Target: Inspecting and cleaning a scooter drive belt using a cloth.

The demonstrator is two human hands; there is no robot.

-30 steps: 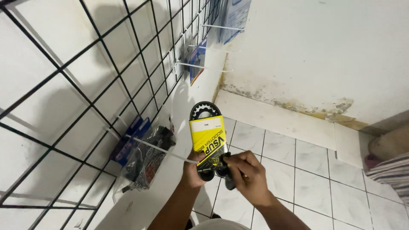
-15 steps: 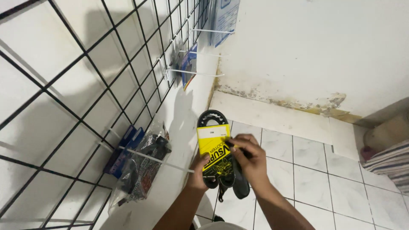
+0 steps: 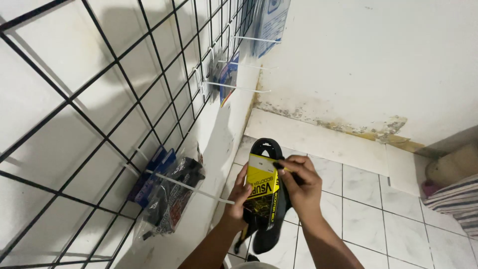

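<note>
White floor tiles [image 3: 368, 199] and a black wire grid panel [image 3: 119, 99] frame the scene. Both hands grip a black scooter belt in a yellow card sleeve [image 3: 264, 187]: left hand [image 3: 240, 197] at its edge, right hand [image 3: 301, 184] pinching the top. Compared with earlier, the belt sits lower, below the white hook [image 3: 191, 188].

Head view, steeply down, close.

Your left hand [image 3: 240, 195] and right hand [image 3: 301, 185] are both bare: no gloves, rings or watch show. Both forearms are uncovered too, with no sleeve reaching down to either wrist. The fingernails you can see on your right hand are cut short.
</note>
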